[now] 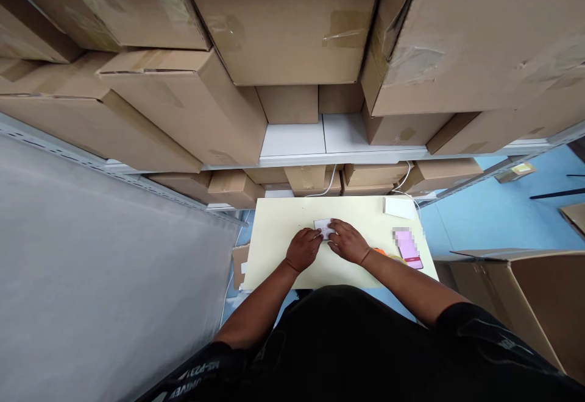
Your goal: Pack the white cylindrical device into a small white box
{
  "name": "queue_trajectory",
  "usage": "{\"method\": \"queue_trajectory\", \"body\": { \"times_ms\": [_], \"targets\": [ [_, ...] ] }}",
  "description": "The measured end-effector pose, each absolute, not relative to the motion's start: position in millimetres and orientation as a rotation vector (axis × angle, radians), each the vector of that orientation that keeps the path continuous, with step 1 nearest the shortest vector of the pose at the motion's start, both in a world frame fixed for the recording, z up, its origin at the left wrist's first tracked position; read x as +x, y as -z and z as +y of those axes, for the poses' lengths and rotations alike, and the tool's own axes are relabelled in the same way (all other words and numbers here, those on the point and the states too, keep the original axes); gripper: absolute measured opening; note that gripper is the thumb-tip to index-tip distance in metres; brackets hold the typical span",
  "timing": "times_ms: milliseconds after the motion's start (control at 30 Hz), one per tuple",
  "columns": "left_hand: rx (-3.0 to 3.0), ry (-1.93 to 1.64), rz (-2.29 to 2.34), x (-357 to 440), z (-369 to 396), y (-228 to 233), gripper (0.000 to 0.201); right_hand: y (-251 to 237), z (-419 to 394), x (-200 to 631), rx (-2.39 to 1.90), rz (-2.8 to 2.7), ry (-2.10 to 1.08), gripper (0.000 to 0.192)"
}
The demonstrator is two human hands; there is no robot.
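Between my two hands is a small flat white piece (322, 224), like a card or little box, with faint pinkish marks; its exact kind is too small to tell. My left hand (304, 250) is closed on its lower left edge, fingertips pressed to it. On the right side, my right hand (348, 241) grips it with thumb and fingers. Both hands are over the pale yellow table (274, 225). Part of the white piece is hidden by the fingers. Close to my right wrist lies an orange item (378, 251), partly covered by the forearm.
A phone (409, 250) with a pink screen lies at the table's right, below a white box (399, 208). Shelves (292, 159) packed with cardboard boxes (292, 24) rise beyond. An open carton (493, 274) stands at right; a grey wall (100, 256) is at left.
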State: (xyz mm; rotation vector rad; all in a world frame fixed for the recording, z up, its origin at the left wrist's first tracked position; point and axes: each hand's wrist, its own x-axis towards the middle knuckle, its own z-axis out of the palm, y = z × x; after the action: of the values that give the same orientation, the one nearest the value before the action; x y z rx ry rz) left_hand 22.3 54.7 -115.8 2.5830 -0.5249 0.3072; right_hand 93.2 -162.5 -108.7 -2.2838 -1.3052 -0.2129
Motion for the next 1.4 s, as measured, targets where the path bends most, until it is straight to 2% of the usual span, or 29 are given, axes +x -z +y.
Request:
{"method": "queue_trajectory", "body": {
  "times_ms": [100,167,200,333,400,567,667,767,867,1000,1133,1267,1400],
  "targets": [
    [2.570,-0.331,-0.517,21.0,51.0,114.5,0.021,111.7,-163.3,94.5,-2.353,-1.169,0.122,0.050],
    [2.525,-0.340,-0.449,21.5,48.9,114.8,0.021,116.7,-162.9,95.8,-2.381,-1.108,0.052,0.055],
    [2.492,-0.336,-0.381,22.2,48.7,115.6,0.030,119.6,-162.7,96.5,-2.387,-1.097,0.031,0.055],
    [2.312,-0.152,-0.049,28.6,55.5,125.6,0.097,128.9,-162.9,98.7,-2.395,-1.098,0.016,0.054],
    [2.232,0.008,-0.001,32.6,61.4,133.0,0.106,131.1,-163.3,99.3,-2.392,-1.095,0.010,0.054],
    [2.144,0.162,0.070,40.5,69.1,145.2,0.088,127.3,-162.3,100.8,-2.316,-1.093,-0.029,0.056],
    [2.100,0.161,0.111,39.7,70.2,149.4,0.085,128.1,-164.1,99.8,-2.223,-0.998,-0.075,0.068],
    [2.031,0.114,0.186,30.3,67.5,158.5,0.082,144.2,-170.0,92.3,-2.140,-0.669,-0.148,0.078],
    [1.917,0.097,0.253,14.9,56.3,171.8,0.073,172.7,-173.9,78.8,-2.078,-0.492,-0.342,0.062],
    [1.784,0.094,0.275,1.1,41.6,181.2,0.067,199.1,-160.9,67.2,-1.886,-0.451,-0.424,0.065],
    [1.748,0.046,0.405,4.9,63.3,172.4,0.068,192.4,-117.1,76.5,-1.856,-0.385,-0.480,0.076],
    [1.815,-0.005,0.531,20.4,125.2,162.3,0.064,175.8,-48.8,95.2,-1.883,-0.334,-0.669,0.082],
    [1.880,-0.070,0.567,36.8,192.3,165.7,0.065,173.3,23.7,109.2,-1.828,-0.341,-0.712,0.085]
  ]
}}
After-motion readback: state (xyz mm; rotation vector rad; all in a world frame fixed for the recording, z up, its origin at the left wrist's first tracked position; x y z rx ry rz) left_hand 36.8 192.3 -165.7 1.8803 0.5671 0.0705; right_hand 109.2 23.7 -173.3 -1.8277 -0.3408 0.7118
